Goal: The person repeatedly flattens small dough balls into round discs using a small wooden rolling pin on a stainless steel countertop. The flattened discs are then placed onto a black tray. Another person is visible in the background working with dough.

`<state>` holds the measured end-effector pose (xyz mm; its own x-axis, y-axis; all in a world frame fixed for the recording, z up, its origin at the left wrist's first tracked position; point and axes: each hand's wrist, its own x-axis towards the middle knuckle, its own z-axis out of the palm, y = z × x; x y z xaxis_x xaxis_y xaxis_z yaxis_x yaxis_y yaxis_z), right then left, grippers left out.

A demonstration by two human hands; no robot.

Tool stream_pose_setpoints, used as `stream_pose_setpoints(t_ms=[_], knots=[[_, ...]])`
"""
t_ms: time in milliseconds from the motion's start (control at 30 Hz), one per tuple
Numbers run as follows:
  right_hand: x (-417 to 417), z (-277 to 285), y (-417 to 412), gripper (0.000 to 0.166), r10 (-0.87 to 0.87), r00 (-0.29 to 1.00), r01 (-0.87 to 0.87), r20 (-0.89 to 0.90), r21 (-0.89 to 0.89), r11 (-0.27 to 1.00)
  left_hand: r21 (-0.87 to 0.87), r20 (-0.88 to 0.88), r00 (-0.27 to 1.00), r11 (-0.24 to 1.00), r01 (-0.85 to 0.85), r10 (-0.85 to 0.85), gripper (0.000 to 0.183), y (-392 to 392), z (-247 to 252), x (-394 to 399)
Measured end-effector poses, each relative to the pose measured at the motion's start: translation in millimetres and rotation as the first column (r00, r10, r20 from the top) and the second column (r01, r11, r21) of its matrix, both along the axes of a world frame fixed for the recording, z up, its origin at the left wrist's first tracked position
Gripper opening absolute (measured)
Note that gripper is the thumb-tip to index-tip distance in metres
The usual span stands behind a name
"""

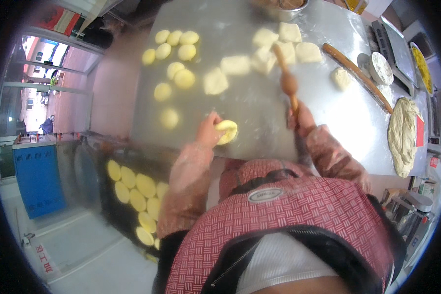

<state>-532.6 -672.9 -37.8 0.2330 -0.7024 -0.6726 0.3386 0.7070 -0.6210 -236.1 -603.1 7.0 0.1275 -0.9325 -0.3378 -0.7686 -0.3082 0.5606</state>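
Note:
My left hand (208, 129) holds a yellow dough piece (228, 133) near the front edge of the metal table (257, 110); its middle looks sunken under my thumb. In my right hand (304, 117) is a wooden rolling pin with a bulging middle (289, 83), its far end pointing away over the table. Round yellow dough pieces (184, 78) lie in loose groups at the left. Beyond my hands are several pale, squarish dough pieces (235, 65), some of them touching. The pin's far tip overlaps some of these in the view.
A long wooden rolling pin (358, 77), a small dough lump (340, 78), a floured white bowl (381, 68) and a big dough mass (402, 136) lie to the right. A metal bowl (292, 11) stands at the back. Flat yellow rounds (137, 200) cover a dark tray at lower left.

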Motion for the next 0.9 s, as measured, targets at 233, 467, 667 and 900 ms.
stream_pose_setpoints(t_ms=[233,467,667,900], knots=[[1,1,-2,0.037,0.033,0.999,-0.033,-0.023,-0.019,0.999,-0.492,0.225,0.933,0.794,0.357,-0.280,0.051,41,10,-73],[18,-8,15,0.042,-0.011,0.379,-0.741,-0.925,-0.310,0.596,-0.593,-0.191,0.958,0.753,-0.287,0.215,0.032,34,25,-51],[34,2,51,0.022,-0.079,0.124,-0.947,-0.989,-0.142,0.289,-0.329,0.486,0.874,0.923,0.203,-0.019,0.018,22,-18,-49],[49,1,0,0.022,-0.376,0.058,-0.970,-0.925,-0.141,0.196,-0.205,0.426,0.902,0.979,0.019,0.072,0.019,-21,-23,-43]])
